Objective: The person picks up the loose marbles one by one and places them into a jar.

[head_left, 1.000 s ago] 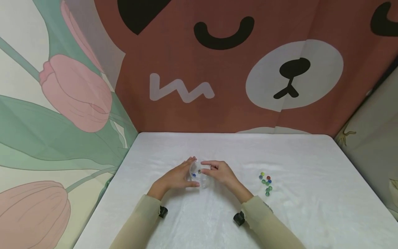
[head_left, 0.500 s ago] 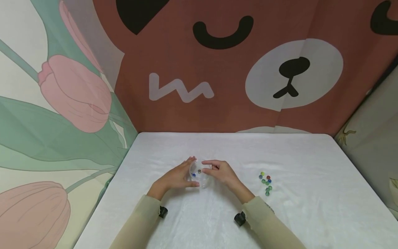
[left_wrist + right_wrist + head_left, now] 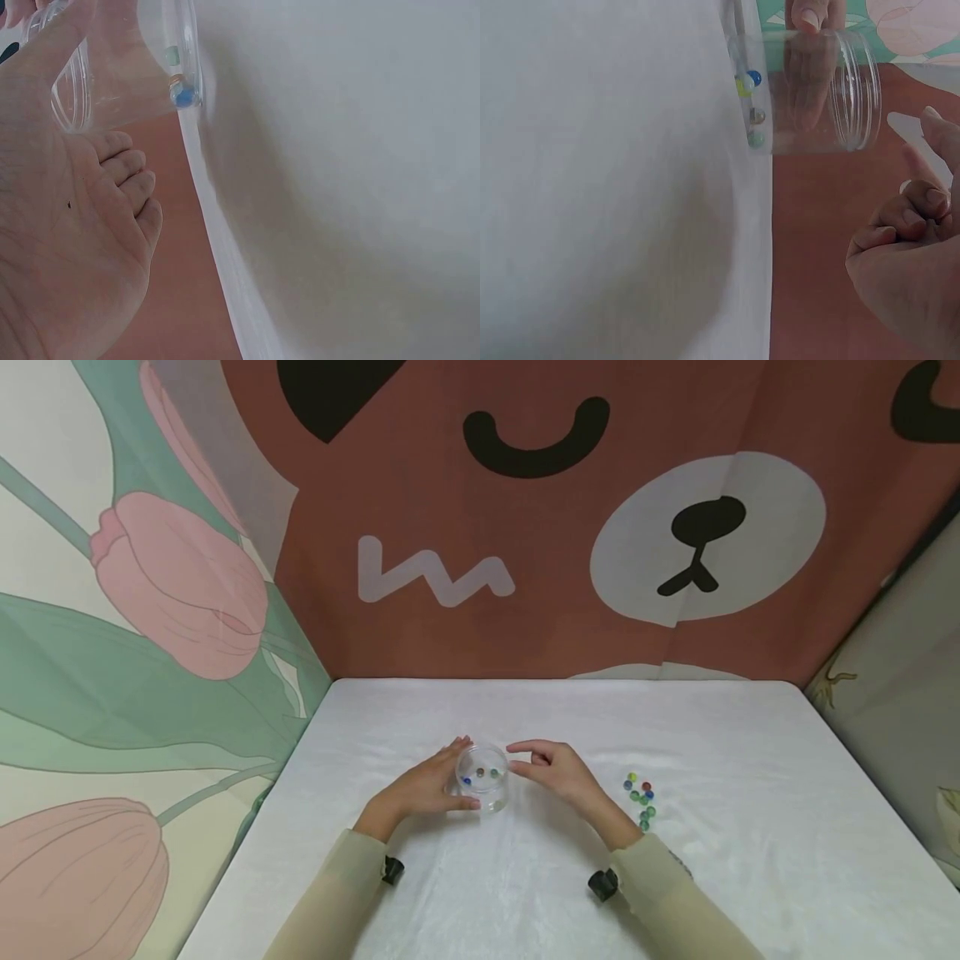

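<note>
A clear round jar (image 3: 491, 795) with a ridged neck stands upright on the white cloth. My left hand (image 3: 422, 788) holds it from the left, thumb on the near side and fingers round the far side. Several glass marbles lie on its bottom; the right wrist view shows a blue marble (image 3: 754, 78), a yellow one (image 3: 743, 88), a brownish one (image 3: 757, 115) and a green one (image 3: 756, 139). Just right of the mouth is my right hand (image 3: 561, 772), index finger and thumb apart with nothing between them, the other fingers curled.
Several loose marbles, among them a red marble (image 3: 647, 786) and a yellow marble (image 3: 632, 777), lie on the table (image 3: 720, 752) right of my right hand. A bear-print curtain (image 3: 540, 610) hangs behind the table's far edge.
My right hand has drawn back from over the jar's mouth to the right, its finger and thumb apart. A green marble now shows inside the jar. The left hand stays put.
</note>
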The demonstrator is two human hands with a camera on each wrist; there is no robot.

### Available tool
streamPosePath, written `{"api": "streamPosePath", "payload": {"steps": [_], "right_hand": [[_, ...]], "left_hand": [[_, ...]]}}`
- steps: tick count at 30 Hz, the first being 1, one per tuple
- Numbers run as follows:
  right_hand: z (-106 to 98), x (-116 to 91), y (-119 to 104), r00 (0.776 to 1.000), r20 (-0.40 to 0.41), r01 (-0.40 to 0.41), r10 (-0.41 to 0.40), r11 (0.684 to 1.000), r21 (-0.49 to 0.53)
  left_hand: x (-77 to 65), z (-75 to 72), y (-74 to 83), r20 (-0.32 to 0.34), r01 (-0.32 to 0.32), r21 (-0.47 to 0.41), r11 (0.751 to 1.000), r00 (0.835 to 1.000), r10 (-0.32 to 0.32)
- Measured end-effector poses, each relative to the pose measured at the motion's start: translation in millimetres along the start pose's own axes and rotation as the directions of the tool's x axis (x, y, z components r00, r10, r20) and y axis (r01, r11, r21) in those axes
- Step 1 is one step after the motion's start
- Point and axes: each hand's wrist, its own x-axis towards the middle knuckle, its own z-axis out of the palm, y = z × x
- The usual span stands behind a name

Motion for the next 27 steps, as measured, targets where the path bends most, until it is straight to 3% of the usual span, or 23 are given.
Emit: {"api": "streamPosePath", "payload": {"steps": [5,13,27], "right_hand": [[-17,-5,6,1.0,0.017,-0.006,0.006,1.0,-0.019],[-48,-16,13,0.996,0.083,0.023,-0.026,0.999,0.04],[-96,-30,26,0.99,0.139,-0.028,0.037,0.997,-0.066]], "left_hand": [[0.8,0.7,0.2,-0.005,0.003,0.012,1.0,1.0,-0.003],[0.6,0.4,-0.8,-0.01,-0.024,0.04,0.999,1.0,0.025],[0.7,0.6,-1.8,-0.002,-0.014,0.019,1.0,1.0,0.014]]}}
